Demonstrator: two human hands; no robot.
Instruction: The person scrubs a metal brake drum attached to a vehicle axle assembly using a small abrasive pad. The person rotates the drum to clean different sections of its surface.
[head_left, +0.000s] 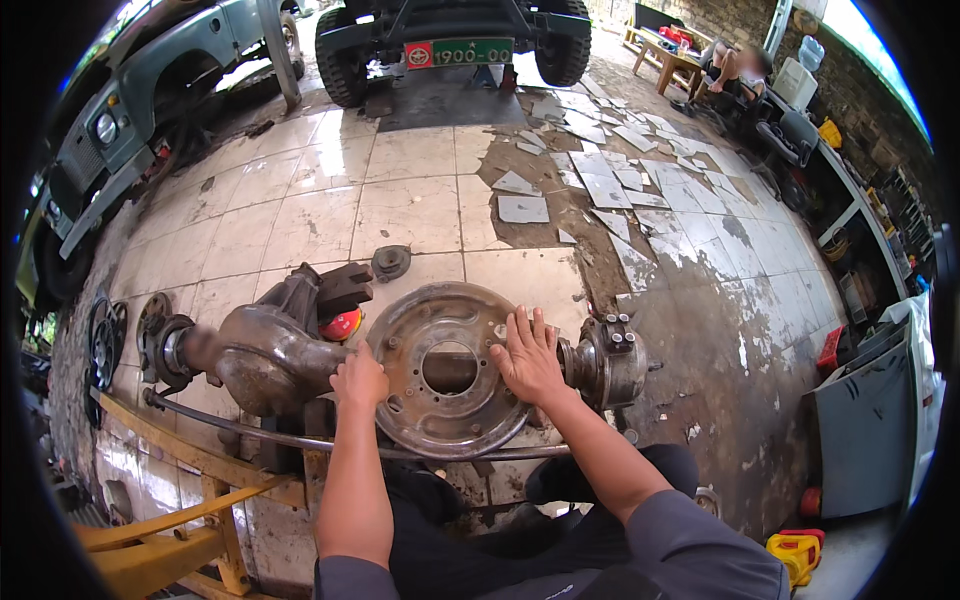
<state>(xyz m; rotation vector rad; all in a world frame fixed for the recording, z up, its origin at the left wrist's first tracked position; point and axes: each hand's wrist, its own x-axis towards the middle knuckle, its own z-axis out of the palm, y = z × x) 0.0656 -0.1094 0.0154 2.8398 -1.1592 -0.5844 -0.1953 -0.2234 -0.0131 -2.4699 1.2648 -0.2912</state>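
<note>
A round, rusty brake backing plate (pixel 415 318) with a large centre hole and smaller bolt holes stands tilted in front of me. At its left rim, my left hand (pixel 358 382) is closed, fingers curled round the edge. Flat against the plate's right face lies my right hand (pixel 530 362), its fingers spread. Behind the plate runs a vehicle axle with a bulbous differential housing (pixel 265 352) on the left. The axle's hub end (pixel 612 362) shows just right of my right hand. The plate covers the middle of the axle.
A steel rod (pixel 250 430) crosses low in front, above a yellow metal frame (pixel 170 540). A small flange (pixel 391 262) sits on the tiles behind the plate. Broken tiles (pixel 600 185) lie beyond. A grey cabinet (pixel 865 420) stands right; vehicles and a seated person are farther off.
</note>
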